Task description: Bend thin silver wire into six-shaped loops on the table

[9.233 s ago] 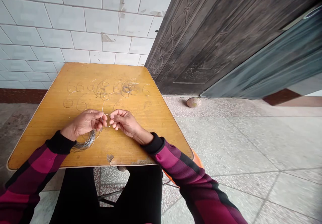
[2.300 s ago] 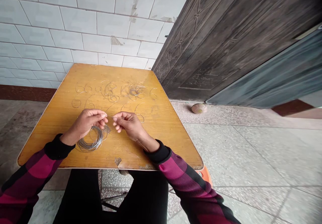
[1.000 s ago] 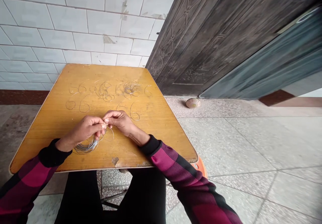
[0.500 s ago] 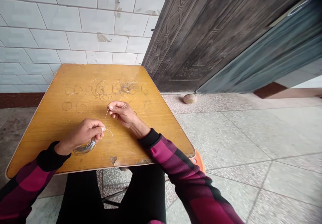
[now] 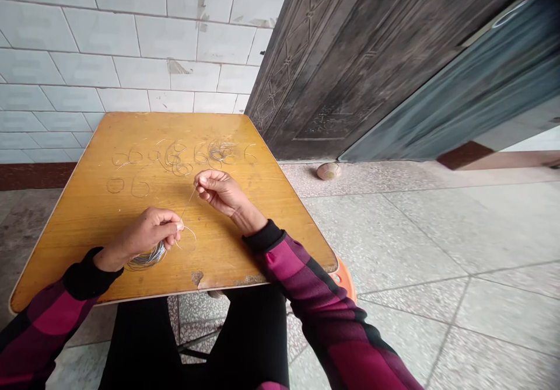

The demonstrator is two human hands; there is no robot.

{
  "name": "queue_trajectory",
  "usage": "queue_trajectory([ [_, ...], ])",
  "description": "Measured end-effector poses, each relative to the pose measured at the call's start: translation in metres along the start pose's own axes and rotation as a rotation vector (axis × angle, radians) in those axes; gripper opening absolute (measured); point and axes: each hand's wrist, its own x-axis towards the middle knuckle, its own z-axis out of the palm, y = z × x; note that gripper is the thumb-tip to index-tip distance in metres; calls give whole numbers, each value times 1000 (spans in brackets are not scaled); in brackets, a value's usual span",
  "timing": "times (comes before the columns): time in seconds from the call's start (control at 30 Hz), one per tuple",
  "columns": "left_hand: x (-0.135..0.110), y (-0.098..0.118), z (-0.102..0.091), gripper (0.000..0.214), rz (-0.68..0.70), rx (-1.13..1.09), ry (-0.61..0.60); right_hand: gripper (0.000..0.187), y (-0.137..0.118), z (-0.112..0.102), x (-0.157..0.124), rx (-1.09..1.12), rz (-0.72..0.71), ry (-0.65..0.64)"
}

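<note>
My left hand (image 5: 146,233) rests on the wooden table (image 5: 70,226), fingers closed round a coil of thin grey wire (image 5: 146,257). A single strand of wire (image 5: 188,204) runs from that pinch up to my right hand (image 5: 219,188), which pinches its far end a little farther out on the table. A small loop of the strand (image 5: 188,239) lies beside my left fingertips. Several bent wire pieces (image 5: 184,157) shaped like loops with tails lie in rows across the far half of the table.
The table stands against a white tiled wall (image 5: 109,45). A dark carved door (image 5: 371,57) is on the right. A small round bowl-like object (image 5: 328,171) lies on the tiled floor. An orange stool edge (image 5: 345,279) shows under my right arm.
My hands were together at the coil a second ago. Now my right hand has moved away and up the table, drawing a strand of wire out from the coil in my left hand.
</note>
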Motion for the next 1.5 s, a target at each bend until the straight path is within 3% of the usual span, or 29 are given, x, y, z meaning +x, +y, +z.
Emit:
queue_trajectory([
  [0.2,0,1,0,25,-7,-9,1,20,-8,-4,1,4,-2,6],
  [0.33,0,1,3,24,-29,-34,-10,19,-23,-13,5,97,-106,91],
  [0.4,1,1,2,24,-37,-96,39,18,-29,-17,6,98,-156,165],
  [0.53,5,1,-7,23,2,-251,261,21,-21,-15,0,-7,-189,251],
  [0.63,7,-2,-15,20,37,-321,386,26,-2,-2,-11,-184,-144,179],
  [0.73,8,-6,-19,21,39,-332,431,30,16,11,-22,-295,-65,36],
  [0.83,9,-7,-19,23,42,-330,451,31,29,19,-28,-290,-14,-42],
  [1.0,9,-7,-18,23,61,-360,456,26,36,19,-26,-214,14,-40],
  [1.23,9,-8,-20,23,89,-425,502,32,34,20,-31,-221,-106,-16],
  [1.5,11,-12,-19,21,102,-382,444,31,48,16,-27,-594,-319,-33],
])
